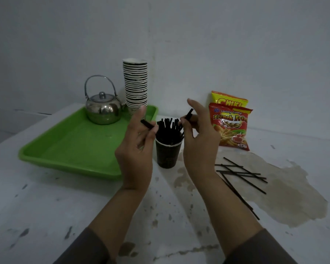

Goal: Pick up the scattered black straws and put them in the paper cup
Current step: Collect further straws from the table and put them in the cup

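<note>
A dark paper cup [167,155] stands on the white table, holding several black straws [169,128] upright. My left hand [136,149] is just left of the cup and pinches a black straw [146,124] near its top end. My right hand [199,141] is just right of the cup and pinches another black straw [189,113], which leans over the cup's mouth. Several more scattered black straws [240,173] lie crossed on the table to the right, partly behind my right forearm.
A green tray [74,147] at the left carries a steel kettle [102,109] and a tall stack of paper cups [135,84]. Two snack bags [231,122] lean against the wall at the right. A brown stain [286,193] spreads under the scattered straws.
</note>
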The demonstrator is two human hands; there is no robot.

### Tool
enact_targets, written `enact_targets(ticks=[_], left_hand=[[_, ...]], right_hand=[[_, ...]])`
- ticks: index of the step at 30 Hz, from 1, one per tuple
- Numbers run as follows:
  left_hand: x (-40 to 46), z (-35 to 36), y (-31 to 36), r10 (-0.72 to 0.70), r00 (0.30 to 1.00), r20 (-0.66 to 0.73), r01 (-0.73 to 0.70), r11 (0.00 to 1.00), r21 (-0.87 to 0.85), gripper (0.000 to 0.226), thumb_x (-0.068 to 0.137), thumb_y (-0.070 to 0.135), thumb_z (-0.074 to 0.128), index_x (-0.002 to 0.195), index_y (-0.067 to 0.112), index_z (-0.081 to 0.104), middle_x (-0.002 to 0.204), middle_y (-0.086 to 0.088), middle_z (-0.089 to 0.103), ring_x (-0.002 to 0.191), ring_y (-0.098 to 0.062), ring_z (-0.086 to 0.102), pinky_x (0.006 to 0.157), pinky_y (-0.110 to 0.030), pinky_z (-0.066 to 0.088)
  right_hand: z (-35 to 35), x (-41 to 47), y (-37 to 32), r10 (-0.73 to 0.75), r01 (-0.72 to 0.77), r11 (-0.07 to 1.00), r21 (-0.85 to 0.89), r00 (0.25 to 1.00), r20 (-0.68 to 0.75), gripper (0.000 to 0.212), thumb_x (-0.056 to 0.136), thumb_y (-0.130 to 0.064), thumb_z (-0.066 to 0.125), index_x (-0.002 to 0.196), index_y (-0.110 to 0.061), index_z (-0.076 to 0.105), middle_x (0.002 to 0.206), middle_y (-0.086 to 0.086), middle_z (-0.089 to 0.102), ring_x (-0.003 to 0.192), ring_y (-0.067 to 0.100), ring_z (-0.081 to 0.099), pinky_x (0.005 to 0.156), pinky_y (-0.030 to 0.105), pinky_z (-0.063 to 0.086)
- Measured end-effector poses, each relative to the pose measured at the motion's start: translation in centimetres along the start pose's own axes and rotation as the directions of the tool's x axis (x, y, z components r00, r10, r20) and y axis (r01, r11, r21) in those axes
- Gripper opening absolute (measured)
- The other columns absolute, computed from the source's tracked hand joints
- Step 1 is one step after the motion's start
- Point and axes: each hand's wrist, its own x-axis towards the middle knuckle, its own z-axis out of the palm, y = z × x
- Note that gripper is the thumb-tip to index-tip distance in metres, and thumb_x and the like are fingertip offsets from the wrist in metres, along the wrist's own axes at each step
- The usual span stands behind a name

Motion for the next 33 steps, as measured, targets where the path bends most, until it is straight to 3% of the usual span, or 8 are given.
enact_targets(ticks=[4,10,17,21,23,28,33], left_hand=[[-0.4,0.6,-0.6,0.003,0.999,0.033,-0.004,1.0,0.026,0.056,0.083,0.003,0.065,0.131,0.023,0.043,0.094,0.006,0.066,0.089,-0.001,0.067,0.083,-0.026,0.055],[-1.1,0.9,-1.2,-0.012,0.996,0.093,0.005,0.997,0.071,0.05,0.087,0.006,0.061,0.13,0.026,0.045,0.096,-0.001,0.068,0.087,-0.007,0.067,0.082,-0.024,0.054],[-1.2,0.8,-1.3,-0.011,0.986,0.168,-0.008,0.994,0.112,0.044,0.088,0.002,0.059,0.128,0.019,0.048,0.109,-0.011,0.068,0.098,-0.014,0.064,0.086,-0.025,0.052],[-1.5,0.8,-1.5,0.038,0.971,0.235,-0.083,0.979,0.187,0.032,0.09,0.004,0.054,0.122,0.005,0.054,0.108,-0.004,0.063,0.099,-0.008,0.059,0.089,-0.015,0.046],[-1.5,0.8,-1.5,0.021,0.955,0.296,-0.093,0.969,0.23,0.03,0.092,0.008,0.051,0.121,0.002,0.056,0.107,-0.008,0.064,0.1,-0.01,0.057,0.09,-0.017,0.044],[-1.4,0.9,-1.5,0.042,0.93,0.366,-0.193,0.903,0.385,0.038,0.092,0.022,0.046,0.124,0.001,0.053,0.113,-0.016,0.062,0.104,-0.028,0.055,0.088,-0.044,0.045],[-1.8,0.8,-0.5,0.174,0.954,0.244,-0.27,0.853,0.448,0.042,0.092,0.016,0.046,0.133,0.007,0.042,0.123,-0.017,0.052,0.113,-0.028,0.045,0.096,-0.039,0.036]], right_hand=[[0.3,-0.2,0.6,-0.021,0.023,0.997,-0.076,0.999,0.025,0.033,0.087,-0.007,0.057,0.117,-0.022,0.056,0.095,0.005,0.07,0.091,0.021,0.065,0.081,0.04,0.053],[0.5,-0.5,1.6,-0.021,0.027,0.993,-0.118,0.999,0.051,0.032,0.087,-0.006,0.057,0.117,-0.019,0.058,0.096,0.006,0.069,0.091,0.023,0.063,0.078,0.045,0.052],[0.9,-1.0,2.3,-0.02,0.034,0.989,-0.142,0.995,0.095,0.031,0.088,-0.009,0.055,0.117,-0.019,0.06,0.099,0.006,0.069,0.094,0.019,0.061,0.078,0.029,0.048],[0.9,-1.3,2.8,-0.055,0.077,0.973,-0.219,0.993,0.105,0.026,0.087,-0.01,0.053,0.109,-0.011,0.066,0.105,0.006,0.07,0.099,0.018,0.058,0.084,0.014,0.037],[1.0,-1.5,3.1,-0.057,0.094,0.965,-0.245,0.987,0.151,0.027,0.087,-0.008,0.053,0.111,-0.01,0.066,0.118,0.007,0.067,0.108,0.02,0.056,0.089,0.014,0.034],[1.0,-1.4,3.0,-0.019,0.066,0.978,-0.198,0.973,0.231,0.033,0.093,-0.016,0.047,0.123,-0.014,0.058,0.132,0.006,0.057,0.121,0.02,0.05,0.097,0.016,0.031],[-0.6,-0.1,1.7,-0.016,0.043,0.984,-0.171,0.988,0.155,0.033,0.096,-0.023,0.042,0.124,-0.018,0.056,0.126,0.003,0.061,0.117,0.015,0.051,0.098,0.027,0.038]])
